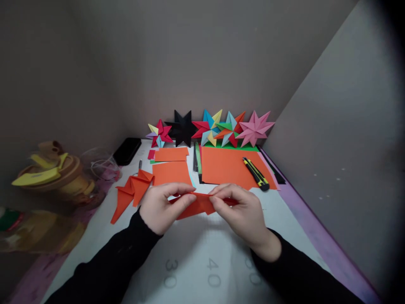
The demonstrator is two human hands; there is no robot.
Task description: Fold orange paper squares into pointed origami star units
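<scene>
Between my two hands is a folded piece of orange paper (200,204), held just above the white mat. My left hand (167,205) pinches its left part between thumb and fingers. At the right part, my right hand (239,210) has thumb and fingertips closed on the same paper. The fingers hide portions of its edges. Beside my left hand lie folded orange paper pieces (133,190) with pointed ends. Just beyond my hands are a cut orange sheet (172,173) and a larger orange sheet (224,164).
A yellow and black utility knife (256,174) rests on the large orange sheet. Several folded paper stars, among them a black star (182,128) and a pink star (255,129), lean against the wall. A black phone (127,151) and a cluttered pot (60,173) are at left.
</scene>
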